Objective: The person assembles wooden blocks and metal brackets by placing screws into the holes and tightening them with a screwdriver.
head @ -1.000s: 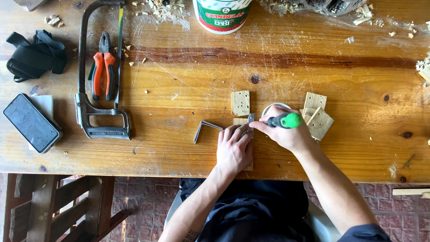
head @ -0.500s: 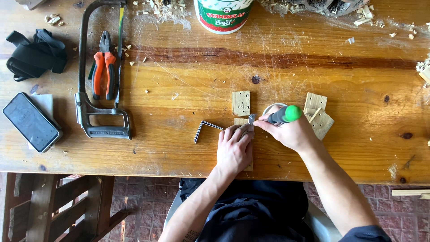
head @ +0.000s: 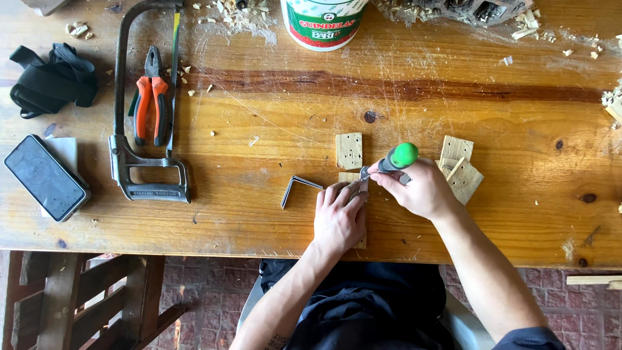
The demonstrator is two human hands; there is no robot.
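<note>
Green-handled screwdriver (head: 392,159) is clenched in the right hand (head: 421,191), its tip now lower, bearing on the wood strip (head: 353,179). Left hand (head: 338,217) stays pressed flat on that strip near the desk (head: 259,214) edge; bracket (head: 295,188) beside.

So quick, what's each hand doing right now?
Left hand: flat, pressing down on a small wooden piece.
Right hand: closed around a green-handled tool, tip at the wood.

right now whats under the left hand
A pale strip of wood lies under the left hand, pressed flat on the table. Only its ends show past the hand; the middle is covered.
</note>
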